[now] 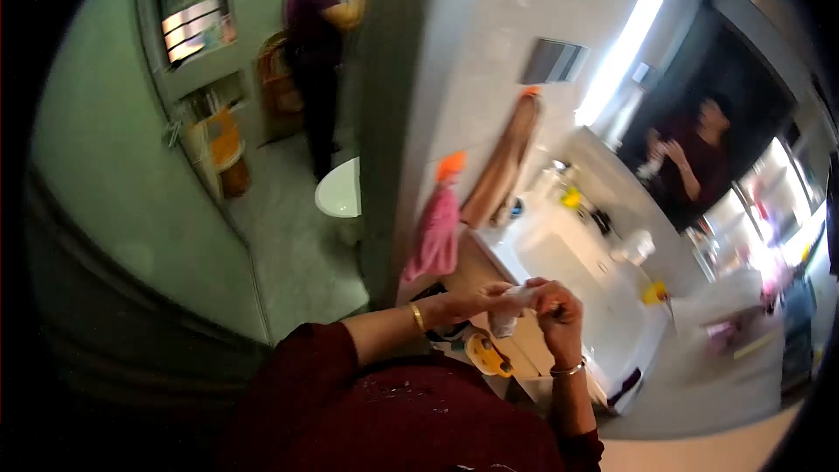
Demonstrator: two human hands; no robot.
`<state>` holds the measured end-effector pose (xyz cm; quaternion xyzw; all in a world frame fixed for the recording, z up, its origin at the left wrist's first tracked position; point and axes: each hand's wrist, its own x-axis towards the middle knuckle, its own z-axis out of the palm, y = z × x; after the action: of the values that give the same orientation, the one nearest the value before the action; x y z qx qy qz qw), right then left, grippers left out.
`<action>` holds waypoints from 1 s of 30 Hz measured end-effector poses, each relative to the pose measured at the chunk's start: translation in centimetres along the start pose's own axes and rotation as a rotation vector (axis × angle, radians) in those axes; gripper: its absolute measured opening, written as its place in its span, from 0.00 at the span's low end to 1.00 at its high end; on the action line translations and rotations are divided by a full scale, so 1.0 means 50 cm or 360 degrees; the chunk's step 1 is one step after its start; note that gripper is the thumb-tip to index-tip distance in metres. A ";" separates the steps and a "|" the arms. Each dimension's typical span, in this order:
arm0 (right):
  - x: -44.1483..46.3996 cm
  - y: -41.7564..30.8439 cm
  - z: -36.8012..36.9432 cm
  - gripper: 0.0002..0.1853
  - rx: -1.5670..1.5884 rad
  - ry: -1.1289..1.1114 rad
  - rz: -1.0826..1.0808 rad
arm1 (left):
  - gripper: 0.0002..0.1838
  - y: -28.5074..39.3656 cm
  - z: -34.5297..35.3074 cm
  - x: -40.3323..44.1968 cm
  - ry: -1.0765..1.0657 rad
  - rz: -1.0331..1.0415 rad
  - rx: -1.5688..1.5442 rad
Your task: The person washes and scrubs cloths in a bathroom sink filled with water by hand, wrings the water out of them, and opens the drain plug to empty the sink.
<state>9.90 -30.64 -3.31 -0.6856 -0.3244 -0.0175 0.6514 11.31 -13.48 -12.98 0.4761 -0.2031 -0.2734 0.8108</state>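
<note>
A crumpled white item [504,322], perhaps a cloth or tissue, is held between both hands in front of the chest. My left hand [479,299], with a gold bracelet at the wrist, grips its left side. My right hand [558,308], with a silver bangle, has its fingers curled at the item's upper right end. Just below the hands lies a round yellow and white object [488,354]. The white washbasin [572,253] is right behind them. Blur hides the finer details of the fingers.
A pink cloth [434,232] and a brown towel [507,162] hang on the wall. A mirror [690,61] is above the basin. Bottles stand at the basin's back edge. Beyond the dark door frame [398,79], another person [313,44] stands near a white bowl-like fixture [339,192].
</note>
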 end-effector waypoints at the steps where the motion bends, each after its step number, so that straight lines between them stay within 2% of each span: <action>1: -0.002 0.014 -0.005 0.13 0.0001 -0.0046 -0.0072 | 0.24 -0.002 0.013 -0.013 0.0059 0.0122 0.0117; 2: -0.007 0.023 -0.004 0.14 -0.0006 -0.0076 -0.0147 | 0.23 0.001 0.028 -0.032 0.0229 0.0205 0.0193; 5: -0.050 0.020 0.031 0.23 0.0277 0.0367 0.0318 | 0.22 -0.010 0.064 -0.066 0.0726 0.0430 0.0319; 6: -0.081 0.068 -0.004 0.30 0.0382 0.0153 0.0516 | 0.23 -0.026 0.076 -0.071 0.0807 0.0566 0.0269; 8: -0.137 0.055 -0.009 0.27 0.0600 -0.0157 0.0958 | 0.26 -0.033 0.122 -0.084 0.0951 0.0844 0.0168; 10: -0.197 0.064 -0.010 0.26 0.0750 -0.0252 0.1059 | 0.24 -0.078 0.156 -0.092 0.1297 0.0853 0.1431; 12: -0.235 0.071 -0.019 0.24 0.1004 -0.0069 0.1229 | 0.24 -0.117 0.196 -0.103 0.1134 0.1195 0.2226; 13: -0.252 0.050 -0.014 0.23 0.1211 0.0013 0.1271 | 0.24 -0.110 0.240 -0.126 0.0966 0.1070 0.2260; 14: -0.269 0.039 -0.010 0.23 0.1422 0.0100 0.1311 | 0.21 -0.123 0.259 -0.128 0.0871 0.1125 0.2374; 15: -0.291 0.086 -0.043 0.24 0.1462 0.0043 0.1386 | 0.25 -0.157 0.269 -0.117 0.0707 0.1302 0.2587; 16: -0.307 0.102 -0.061 0.20 0.1560 0.0057 0.1326 | 0.29 -0.186 0.274 -0.113 0.0532 0.1478 0.2789; 18: -0.328 0.107 -0.075 0.16 0.1468 0.0374 0.1331 | 0.35 -0.189 0.323 -0.154 0.0231 0.1070 0.2703; 19: -0.329 0.060 -0.066 0.12 0.1446 0.0310 0.1250 | 0.39 -0.192 0.340 -0.158 0.0368 0.0973 0.2648; 21: -0.341 0.040 -0.073 0.16 0.1493 0.0425 0.1028 | 0.41 -0.193 0.345 -0.160 0.0360 0.1057 0.2098; 23: -0.339 -0.020 -0.056 0.17 0.1441 0.0419 0.0740 | 0.40 -0.134 0.378 -0.181 0.0442 0.1232 0.1487; 24: -0.340 -0.002 -0.072 0.16 0.1341 0.0538 0.0713 | 0.39 -0.149 0.366 -0.172 0.0373 0.0966 0.1116; 26: -0.338 -0.095 -0.027 0.12 0.1348 0.0444 0.0435 | 0.37 -0.192 0.315 -0.131 0.0234 0.0429 0.0386; 27: -0.338 -0.108 -0.021 0.14 0.1323 0.0190 0.0236 | 0.32 -0.188 0.301 -0.129 0.0088 0.0334 0.0615; 30: -0.327 -0.138 0.015 0.14 0.1056 -0.0203 0.0156 | 0.31 -0.113 0.312 -0.185 -0.0236 -0.0431 0.0982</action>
<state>-6.53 -37.25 -4.63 -0.4509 -0.3192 0.1632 0.8174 -6.42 -20.15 -11.37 0.7003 -0.2696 -0.3381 0.5680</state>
